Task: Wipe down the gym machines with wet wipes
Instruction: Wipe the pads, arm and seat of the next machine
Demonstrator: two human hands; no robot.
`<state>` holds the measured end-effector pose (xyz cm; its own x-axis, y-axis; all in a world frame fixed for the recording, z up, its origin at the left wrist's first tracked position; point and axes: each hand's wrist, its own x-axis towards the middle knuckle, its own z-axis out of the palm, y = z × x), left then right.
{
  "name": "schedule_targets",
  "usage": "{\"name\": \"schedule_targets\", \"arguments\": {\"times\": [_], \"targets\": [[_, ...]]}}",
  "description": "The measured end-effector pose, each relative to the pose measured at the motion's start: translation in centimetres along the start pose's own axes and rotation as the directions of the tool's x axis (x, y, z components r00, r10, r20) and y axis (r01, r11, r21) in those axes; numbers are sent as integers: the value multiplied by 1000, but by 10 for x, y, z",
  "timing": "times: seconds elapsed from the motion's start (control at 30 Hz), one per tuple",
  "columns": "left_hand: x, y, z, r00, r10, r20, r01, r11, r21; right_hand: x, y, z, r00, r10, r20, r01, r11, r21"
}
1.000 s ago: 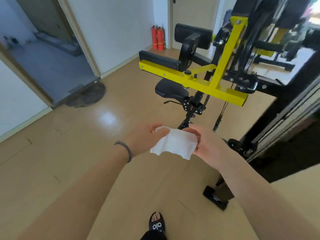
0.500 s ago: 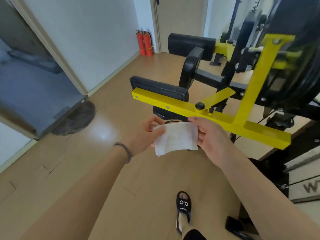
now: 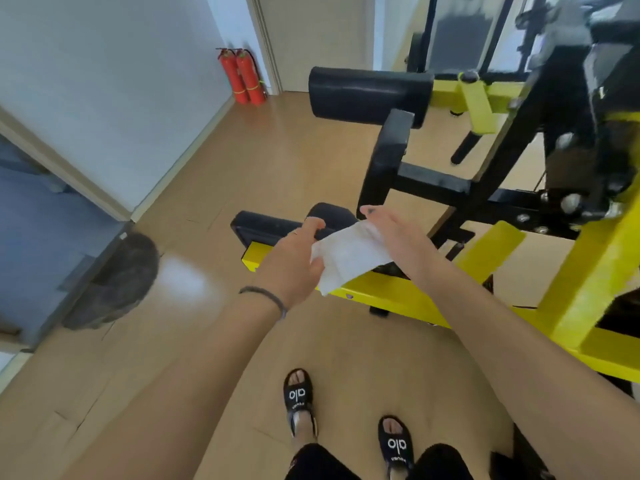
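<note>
A white wet wipe [image 3: 348, 258] is stretched between both hands, just above the yellow bar [image 3: 391, 296] of a gym machine. My left hand [image 3: 294, 261] pinches its lower left edge. My right hand [image 3: 394, 237] holds the upper right edge, fingers reaching forward over it. Right behind the hands lies a flat black pad [image 3: 266, 228] fixed to the bar's left end. A black roller pad [image 3: 369, 95] sits higher and farther back on the black frame [image 3: 433, 181].
Two red fire extinguishers [image 3: 242, 76] stand in the far corner by a door frame. A dark round mat [image 3: 114, 282] lies at an open doorway on the left. My sandalled feet [image 3: 299, 400] stand on the wooden floor. Yellow uprights [image 3: 595, 271] rise at right.
I have stepped closer, so the machine fills more of the view. Both hands with the wipe have moved forward over the yellow bar's left end, and the wipe now hangs at a slant.
</note>
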<state>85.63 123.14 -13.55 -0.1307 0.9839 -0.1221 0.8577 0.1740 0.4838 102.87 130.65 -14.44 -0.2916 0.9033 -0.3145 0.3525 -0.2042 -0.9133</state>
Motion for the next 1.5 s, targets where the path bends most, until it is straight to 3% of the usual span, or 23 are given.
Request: {"name": "schedule_targets", "arguments": {"times": [0.07,0.13,0.23,0.3,0.37,0.43,0.53,0.67,0.77,0.83,0.97,1.1,1.23,1.3,1.43,1.5], "targets": [[28,-20,3,997,60,50,-74,931,357,19,-6,11,996,27,87,-12,985,-173],[51,-32,7,968,205,144,-250,819,516,31,-11,24,997,22,70,4,938,-347],[83,-36,15,838,421,348,-545,692,474,37,-1,32,991,-23,-133,-23,942,-335],[105,-34,25,735,514,443,-675,620,400,43,13,35,944,-31,-328,-79,946,-315],[118,-31,36,602,594,533,-795,503,338,44,25,38,876,96,-473,-181,974,-137],[125,-31,47,531,627,570,-845,440,303,43,35,45,831,256,-493,-260,964,61],[133,-35,55,555,620,554,-825,498,268,46,44,55,815,292,-501,-287,954,90],[146,-57,36,646,520,559,-746,585,318,54,50,61,760,292,-581,-264,955,134],[145,-80,13,671,424,609,-710,604,362,54,54,60,780,292,-554,-253,956,148],[144,-83,8,677,404,615,-715,562,417,53,56,59,781,291,-553,-240,957,164],[134,-52,27,643,531,552,-764,387,517,52,58,59,788,281,-548,-178,956,235],[113,-18,51,677,588,442,-726,437,531,46,61,56,792,297,-533,-139,939,316],[105,-28,43,624,708,330,-752,431,498,46,63,56,799,305,-519,-121,926,358],[104,-46,40,592,721,361,-774,382,506,48,65,58,793,299,-531,-124,932,339],[111,-56,46,633,588,503,-768,395,505,50,71,62,784,291,-548,-112,935,337],[118,-51,47,599,580,552,-794,340,504,51,71,62,785,287,-548,-106,935,337]]}}
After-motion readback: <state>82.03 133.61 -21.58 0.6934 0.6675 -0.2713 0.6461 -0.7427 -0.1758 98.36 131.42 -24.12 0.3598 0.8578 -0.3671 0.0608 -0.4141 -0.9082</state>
